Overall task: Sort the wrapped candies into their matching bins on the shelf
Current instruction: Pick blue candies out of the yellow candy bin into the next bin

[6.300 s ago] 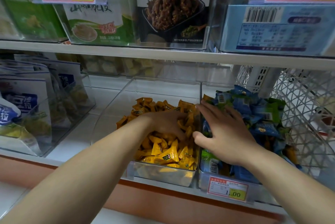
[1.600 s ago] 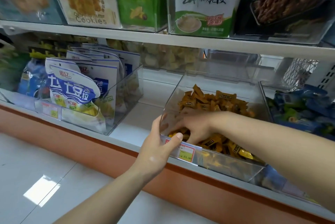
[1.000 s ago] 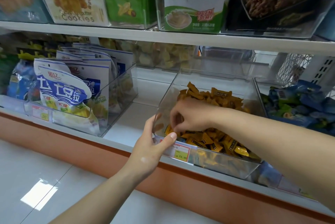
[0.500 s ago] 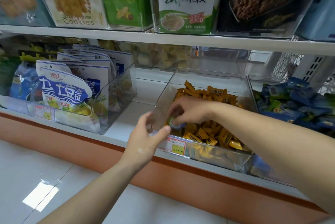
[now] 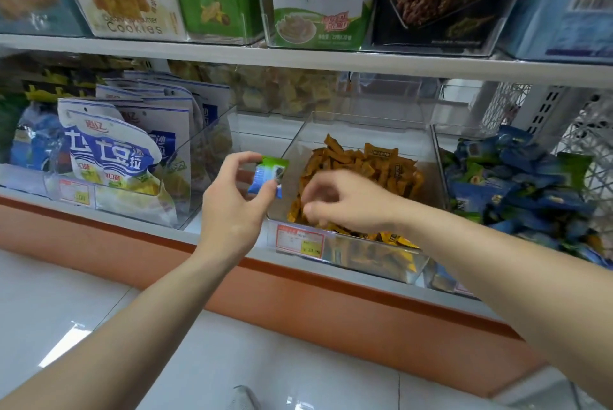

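Observation:
My left hand point(image 5: 232, 204) pinches a blue and green wrapped candy point(image 5: 268, 174) in front of the left wall of a clear bin point(image 5: 365, 253). That bin holds several orange-yellow wrapped candies point(image 5: 361, 164). My right hand point(image 5: 345, 200) hovers inside the bin over the orange candies, its fingers loosely curled and blurred; whether they hold anything is unclear. To the right, a second clear bin holds a heap of blue and green wrapped candies point(image 5: 517, 184).
A clear bin of white and blue snack bags point(image 5: 109, 157) stands to the left. The upper shelf point(image 5: 298, 58) carries snack boxes and price tags. A white lattice basket point(image 5: 590, 144) sits at far right. An orange ledge runs below the shelf edge.
My left hand let go of the bin's front corner and now pinches the blue and green candy that my right hand drew from the orange candies. My right hand shifted rightward inside the bin.

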Demonstrator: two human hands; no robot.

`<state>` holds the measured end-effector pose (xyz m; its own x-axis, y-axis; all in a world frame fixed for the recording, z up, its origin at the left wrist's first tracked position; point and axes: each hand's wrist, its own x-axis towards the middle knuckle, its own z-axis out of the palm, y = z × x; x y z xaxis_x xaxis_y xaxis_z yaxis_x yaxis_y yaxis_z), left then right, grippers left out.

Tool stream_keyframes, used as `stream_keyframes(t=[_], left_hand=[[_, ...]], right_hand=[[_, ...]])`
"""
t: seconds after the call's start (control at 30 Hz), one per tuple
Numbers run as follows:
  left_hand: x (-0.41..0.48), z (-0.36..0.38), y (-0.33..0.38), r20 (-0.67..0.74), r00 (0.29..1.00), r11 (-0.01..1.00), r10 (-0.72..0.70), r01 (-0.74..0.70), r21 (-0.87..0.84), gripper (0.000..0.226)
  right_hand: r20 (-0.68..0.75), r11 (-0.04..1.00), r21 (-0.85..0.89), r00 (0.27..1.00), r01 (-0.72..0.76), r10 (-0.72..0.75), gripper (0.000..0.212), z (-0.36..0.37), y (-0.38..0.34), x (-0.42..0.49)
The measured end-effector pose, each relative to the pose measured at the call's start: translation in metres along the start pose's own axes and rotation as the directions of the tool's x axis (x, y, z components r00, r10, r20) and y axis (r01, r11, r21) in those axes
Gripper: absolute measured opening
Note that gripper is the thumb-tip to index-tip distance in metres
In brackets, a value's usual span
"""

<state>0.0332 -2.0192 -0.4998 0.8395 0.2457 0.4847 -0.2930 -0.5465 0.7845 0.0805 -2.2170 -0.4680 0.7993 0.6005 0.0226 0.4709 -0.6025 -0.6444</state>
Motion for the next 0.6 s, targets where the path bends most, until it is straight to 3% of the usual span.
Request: stream_keyframes(t=[0.07,0.17,0.33,0.5,0.6], left_hand=[[-0.002,-0.003,-0.003,0.014,1.0,1.0,0.005,-0.005,0.002,0.034],[-0.003,-0.005,-0.009,0.025,1.0,1.0,0.002,-0.002,0.01,0.035],[-0.006,-0.005,-0.013,0.058,0.998,0.999,-0.026,0.025,0.021,0.035],[-0.009,-0.008,-0.016,0.067,0.997,0.999,-0.026,0.025,0.027,0.034],[-0.009,-0.011,-0.02,0.06,0.998,0.999,-0.037,0.036,0.01,0.033]], right_hand=[[0.289,0.989,-0.141,0.955,-0.034,0.074,0.037,0.004,0.005,-0.002],[0.446,0.964,-0.263,0.881,-0.04,0.158,0.051,0.007,0.012,0.0],[0.491,0.943,-0.332,0.846,-0.038,0.207,0.052,0.017,0.009,0.02],[0.3,0.919,-0.394,0.942,-0.025,0.154,0.072,0.024,0.011,0.03],[0.338,0.893,-0.447,0.912,-0.06,0.231,0.1,0.032,0.016,0.034]])
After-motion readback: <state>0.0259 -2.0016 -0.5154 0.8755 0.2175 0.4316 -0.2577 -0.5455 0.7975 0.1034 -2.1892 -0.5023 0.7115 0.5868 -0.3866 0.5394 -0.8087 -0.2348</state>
